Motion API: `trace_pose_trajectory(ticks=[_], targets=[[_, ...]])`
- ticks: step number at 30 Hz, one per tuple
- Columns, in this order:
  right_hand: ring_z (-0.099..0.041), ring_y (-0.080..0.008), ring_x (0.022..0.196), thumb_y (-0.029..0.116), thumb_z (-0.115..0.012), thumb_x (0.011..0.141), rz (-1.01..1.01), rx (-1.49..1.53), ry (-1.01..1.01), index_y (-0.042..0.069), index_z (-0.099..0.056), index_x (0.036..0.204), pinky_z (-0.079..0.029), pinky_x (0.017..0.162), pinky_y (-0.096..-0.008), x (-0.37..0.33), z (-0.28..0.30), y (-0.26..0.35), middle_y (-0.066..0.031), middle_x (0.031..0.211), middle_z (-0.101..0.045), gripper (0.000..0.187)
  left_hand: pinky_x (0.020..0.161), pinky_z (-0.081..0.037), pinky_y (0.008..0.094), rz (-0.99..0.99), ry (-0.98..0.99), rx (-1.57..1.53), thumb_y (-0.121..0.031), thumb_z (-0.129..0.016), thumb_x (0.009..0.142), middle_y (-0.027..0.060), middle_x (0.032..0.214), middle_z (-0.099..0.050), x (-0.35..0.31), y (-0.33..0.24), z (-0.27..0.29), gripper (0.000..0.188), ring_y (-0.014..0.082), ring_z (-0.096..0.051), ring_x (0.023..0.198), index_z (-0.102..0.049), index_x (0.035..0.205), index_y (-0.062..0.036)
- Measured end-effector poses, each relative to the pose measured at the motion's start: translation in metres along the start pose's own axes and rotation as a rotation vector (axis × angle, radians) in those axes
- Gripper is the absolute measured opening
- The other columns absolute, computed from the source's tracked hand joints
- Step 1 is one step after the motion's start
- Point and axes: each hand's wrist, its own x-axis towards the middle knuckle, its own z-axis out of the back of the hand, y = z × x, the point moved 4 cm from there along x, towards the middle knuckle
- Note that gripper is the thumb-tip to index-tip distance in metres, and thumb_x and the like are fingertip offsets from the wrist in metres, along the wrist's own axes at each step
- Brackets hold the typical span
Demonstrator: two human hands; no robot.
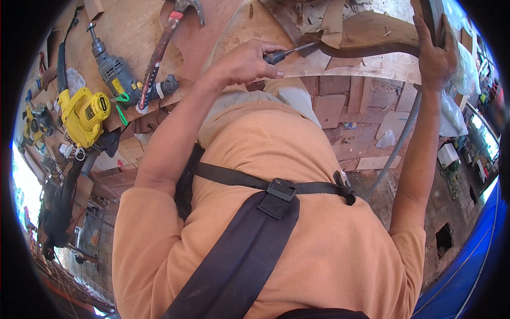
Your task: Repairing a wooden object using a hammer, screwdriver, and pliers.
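Observation:
My left hand [245, 63] is closed around the dark handle of a slim metal tool [297, 50], a chisel or screwdriver, whose tip rests against a curved dark wooden piece [372, 49] at the edge of the plywood bench [133, 26]. My right hand [436, 56] grips the far end of that curved wooden piece, fingers wrapped over its top. My orange shirt and a black chest strap fill the lower middle of the view.
On the bench to the left lie a claw hammer [162, 48], a grey electric drill [114, 69] and a yellow power tool [82, 114]. Wood scraps [319, 16] pile at the top. A grey hose [396, 146] crosses the brick floor [361, 127]; a blue tarp [467, 276] lies lower right.

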Motion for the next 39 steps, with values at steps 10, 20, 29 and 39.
trace_pose_trajectory(ticks=[10, 20, 29, 39], targets=[[-0.064, -0.0316, 0.114, 0.057, -0.078, 0.078, -0.077, 0.050, 0.024, 0.009, -0.066, 0.128, -0.047, 0.099, -0.0378, 0.004, 0.004, -0.001, -0.0156, 0.126, -0.066, 0.071, 0.084, -0.051, 0.0332, -0.388, -0.287, 0.307, -0.026, -0.081, 0.076, 0.0159, 0.095, -0.072, 0.022, -0.031, -0.013, 0.054, 0.0244, -0.067, 0.087, -0.066, 0.125, -0.0058], [-0.064, -0.0289, 0.113, 0.052, -0.078, 0.081, 0.013, 0.082, -0.019, 0.007, -0.066, 0.128, -0.047, 0.099, -0.0345, 0.002, 0.000, -0.001, -0.0138, 0.127, -0.066, 0.067, 0.081, -0.052, 0.0382, -0.333, -0.455, 0.442, -0.030, -0.081, 0.077, 0.0134, 0.083, -0.066, 0.030, -0.004, 0.013, 0.056, 0.0275, -0.065, 0.081, -0.065, 0.127, -0.0088], [-0.064, -0.0291, 0.112, 0.056, -0.077, 0.080, 0.003, 0.027, 0.028, 0.012, -0.066, 0.129, -0.048, 0.097, -0.0355, 0.001, 0.002, -0.008, -0.0147, 0.124, -0.066, 0.066, 0.040, -0.036, 0.0268, -0.074, -0.164, -0.015, -0.039, -0.061, 0.097, 0.0003, 0.063, -0.053, -0.016, 0.015, 0.002, 0.049, 0.0069, -0.041, 0.042, -0.060, 0.137, -0.0114], [-0.064, -0.0301, 0.111, 0.058, -0.078, 0.078, -0.035, 0.054, -0.003, 0.012, -0.066, 0.128, -0.048, 0.096, -0.0371, 0.004, 0.004, 0.001, -0.0158, 0.125, -0.066, 0.069, 0.043, -0.039, 0.0260, -0.227, -0.161, 0.135, -0.035, -0.064, 0.094, -0.0004, 0.059, -0.050, 0.006, 0.000, 0.009, 0.048, 0.0078, -0.044, 0.045, -0.061, 0.135, -0.0107]])
